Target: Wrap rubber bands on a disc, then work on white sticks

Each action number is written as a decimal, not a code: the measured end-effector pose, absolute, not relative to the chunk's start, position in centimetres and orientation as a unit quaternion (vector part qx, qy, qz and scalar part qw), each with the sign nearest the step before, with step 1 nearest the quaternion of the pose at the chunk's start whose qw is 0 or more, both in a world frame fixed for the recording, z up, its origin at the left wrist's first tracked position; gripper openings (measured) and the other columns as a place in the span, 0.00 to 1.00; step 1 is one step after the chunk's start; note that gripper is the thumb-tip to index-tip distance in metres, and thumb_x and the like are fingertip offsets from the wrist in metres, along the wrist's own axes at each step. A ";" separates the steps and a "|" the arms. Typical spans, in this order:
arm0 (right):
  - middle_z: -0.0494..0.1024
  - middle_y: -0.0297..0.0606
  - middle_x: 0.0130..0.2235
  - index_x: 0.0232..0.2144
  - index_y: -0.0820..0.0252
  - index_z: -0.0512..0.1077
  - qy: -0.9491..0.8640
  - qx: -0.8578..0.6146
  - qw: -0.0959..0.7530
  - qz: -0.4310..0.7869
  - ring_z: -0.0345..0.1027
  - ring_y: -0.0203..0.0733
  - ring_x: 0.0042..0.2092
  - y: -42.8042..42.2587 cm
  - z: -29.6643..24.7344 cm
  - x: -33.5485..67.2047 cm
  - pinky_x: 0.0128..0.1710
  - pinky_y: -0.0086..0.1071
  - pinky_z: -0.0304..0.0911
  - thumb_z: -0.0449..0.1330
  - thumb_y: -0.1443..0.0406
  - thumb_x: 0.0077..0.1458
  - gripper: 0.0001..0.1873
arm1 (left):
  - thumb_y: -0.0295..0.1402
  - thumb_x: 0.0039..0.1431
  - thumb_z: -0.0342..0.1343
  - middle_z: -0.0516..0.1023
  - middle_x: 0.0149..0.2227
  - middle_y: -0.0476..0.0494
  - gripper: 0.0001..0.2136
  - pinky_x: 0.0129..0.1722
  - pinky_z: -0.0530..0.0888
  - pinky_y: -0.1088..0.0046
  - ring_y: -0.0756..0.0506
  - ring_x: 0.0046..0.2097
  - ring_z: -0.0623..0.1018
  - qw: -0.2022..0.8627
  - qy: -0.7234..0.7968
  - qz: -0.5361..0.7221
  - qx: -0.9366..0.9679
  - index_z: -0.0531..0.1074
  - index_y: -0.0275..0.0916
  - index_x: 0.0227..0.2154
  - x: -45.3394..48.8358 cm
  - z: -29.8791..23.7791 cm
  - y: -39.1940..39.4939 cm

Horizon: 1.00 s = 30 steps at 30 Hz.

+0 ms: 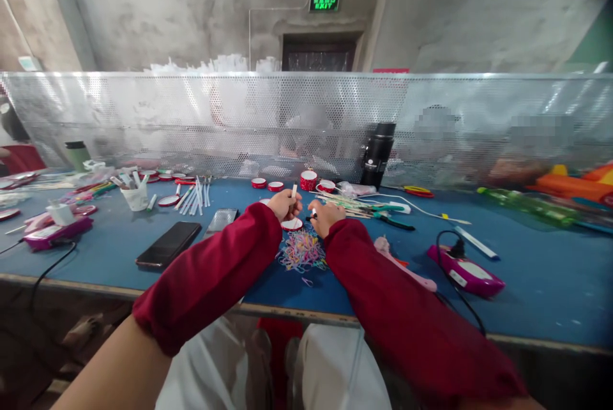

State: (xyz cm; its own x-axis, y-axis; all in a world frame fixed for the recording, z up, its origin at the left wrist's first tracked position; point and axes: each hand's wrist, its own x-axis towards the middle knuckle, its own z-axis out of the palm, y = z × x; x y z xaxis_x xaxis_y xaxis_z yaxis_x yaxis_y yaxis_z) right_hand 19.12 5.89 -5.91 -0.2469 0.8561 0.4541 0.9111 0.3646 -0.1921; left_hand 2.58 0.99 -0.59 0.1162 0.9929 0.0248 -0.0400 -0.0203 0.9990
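Note:
My left hand [284, 206] is closed in a pinch on a short white stick [294, 190], which points upward. Just beside it, my right hand [328, 216] is curled around a small white-and-black piece [313, 213]; its kind is too small to make out. A round white disc with a red rim [292, 225] lies on the table below and between the hands. Closer to me spreads a loose pile of thin, multicoloured loops [302, 251], with a single pale purple loop [307, 281] apart from it.
Behind the hands stand red-and-white round rolls [309, 180] and a black bottle [377, 156]. Green-handled pliers [393, 218] lie among thin sticks to the right. Leftward are a black phone [168, 245] and a white cup of pens [135, 197]. A purple power strip [467, 273] trails a cable.

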 end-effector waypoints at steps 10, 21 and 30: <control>0.80 0.41 0.33 0.43 0.53 0.70 -0.796 -0.552 0.234 -0.086 0.70 0.51 0.43 5.9 -6.1 19.0 0.51 0.47 0.46 0.62 0.68 0.50 0.16 | 0.22 0.57 0.44 0.56 0.19 0.56 0.05 0.16 0.49 0.84 0.57 0.16 0.58 0.591 0.409 0.489 0.495 0.60 0.39 0.33 2.5 -0.7 1.0; 0.82 0.34 0.37 0.44 0.55 0.67 -0.745 -0.458 0.482 -0.051 0.75 0.45 0.40 3.7 -3.5 18.4 0.50 0.41 0.55 0.61 0.67 0.50 0.17 | 0.30 0.54 0.62 0.55 0.15 0.60 0.09 0.16 0.44 0.78 0.58 0.15 0.53 0.503 0.465 0.543 0.485 0.67 0.37 0.34 2.4 -0.5 1.1; 0.82 0.36 0.36 0.43 0.55 0.70 -0.749 -0.358 0.554 -0.064 0.75 0.48 0.41 1.3 -2.5 17.1 0.51 0.45 0.58 0.62 0.63 0.54 0.13 | 0.39 0.49 0.67 0.52 0.13 0.59 0.13 0.17 0.43 0.77 0.58 0.15 0.50 0.504 0.440 0.540 0.511 0.70 0.36 0.27 2.3 -1.0 1.2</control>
State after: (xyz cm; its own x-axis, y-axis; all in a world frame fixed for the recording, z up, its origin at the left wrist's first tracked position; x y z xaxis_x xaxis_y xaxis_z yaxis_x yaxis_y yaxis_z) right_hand 17.11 1.31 -2.45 -0.1301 0.4658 0.8753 0.6080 0.7348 -0.3007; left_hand 2.31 1.16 -0.95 0.0308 0.9936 0.1083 -0.0939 -0.1050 0.9900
